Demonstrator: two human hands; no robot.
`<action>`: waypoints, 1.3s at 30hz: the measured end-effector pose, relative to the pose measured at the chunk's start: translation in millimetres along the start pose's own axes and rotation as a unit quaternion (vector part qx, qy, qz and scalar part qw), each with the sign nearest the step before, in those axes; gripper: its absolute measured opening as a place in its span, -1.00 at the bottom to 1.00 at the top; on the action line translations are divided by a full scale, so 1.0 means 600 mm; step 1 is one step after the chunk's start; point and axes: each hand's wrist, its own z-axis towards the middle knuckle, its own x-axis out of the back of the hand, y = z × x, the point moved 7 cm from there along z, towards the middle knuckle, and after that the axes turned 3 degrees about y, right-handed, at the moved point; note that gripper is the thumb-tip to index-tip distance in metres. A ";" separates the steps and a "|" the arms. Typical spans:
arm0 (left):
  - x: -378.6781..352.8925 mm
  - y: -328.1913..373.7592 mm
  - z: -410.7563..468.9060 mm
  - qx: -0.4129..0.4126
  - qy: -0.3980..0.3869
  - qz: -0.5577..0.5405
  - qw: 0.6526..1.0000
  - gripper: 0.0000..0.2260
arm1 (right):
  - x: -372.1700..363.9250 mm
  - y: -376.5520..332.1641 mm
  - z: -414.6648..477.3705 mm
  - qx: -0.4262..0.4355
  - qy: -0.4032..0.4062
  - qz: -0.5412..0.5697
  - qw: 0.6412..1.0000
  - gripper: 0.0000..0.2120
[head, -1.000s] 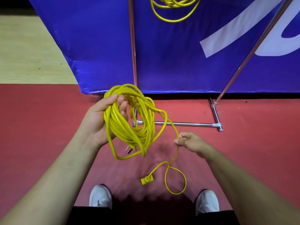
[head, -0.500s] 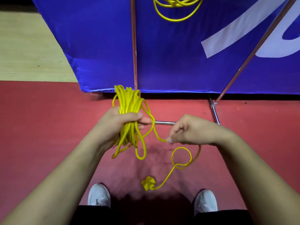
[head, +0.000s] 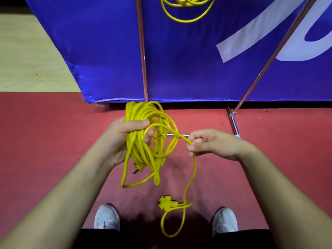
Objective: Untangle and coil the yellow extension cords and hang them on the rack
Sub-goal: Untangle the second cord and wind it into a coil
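Note:
My left hand (head: 124,137) grips a bundle of coiled yellow extension cord (head: 143,141), thumb lying across the top of the loops. A dark plug end pokes out under the bundle. My right hand (head: 208,142) pinches the loose strand that runs off the bundle to the right. From that pinch the strand hangs down to a yellow socket end (head: 166,203) and a small loop on the floor between my shoes. Another coiled yellow cord (head: 186,9) hangs on the metal rack (head: 142,51) at the top of the view.
The rack's upright poles and chrome floor bars (head: 233,123) stand in front of a blue banner (head: 179,60). The floor is red matting (head: 45,132), with pale wood floor (head: 27,51) at the upper left. My white shoes (head: 106,218) are at the bottom.
My right hand has shifted right and raised the strand, laying a new loop over the bundle. The coil in my left hand has opened wider. The socket end slid a little right on the floor.

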 end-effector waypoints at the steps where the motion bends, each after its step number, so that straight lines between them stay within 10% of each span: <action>1: 0.006 0.005 0.000 -0.005 0.002 0.005 1.000 -0.90 | 0.005 0.010 0.000 -0.001 0.011 -0.008 1.000 -0.95; 8: 0.034 0.001 -0.028 0.076 -0.034 0.087 0.993 -0.52 | 0.034 -0.025 0.010 0.092 0.216 0.125 0.964 -0.82; 19: -0.008 -0.019 -0.024 0.071 -0.041 0.039 0.996 -0.73 | -0.030 -0.175 -0.017 0.205 0.213 -0.050 0.954 -0.88; 27: -0.009 0.000 -0.025 0.031 -0.091 -0.023 0.995 -0.71 | -0.015 -0.107 -0.003 0.125 0.156 -0.142 0.969 -0.78; 36: -0.032 -0.013 -0.044 0.094 -0.208 -0.053 0.972 -0.61 | 0.008 -0.076 0.004 0.114 0.206 -0.030 0.971 -0.82; 39: -0.025 -0.015 -0.030 0.074 -0.127 -0.033 0.989 -0.63 | -0.004 -0.090 0.009 0.138 0.212 -0.067 0.965 -0.73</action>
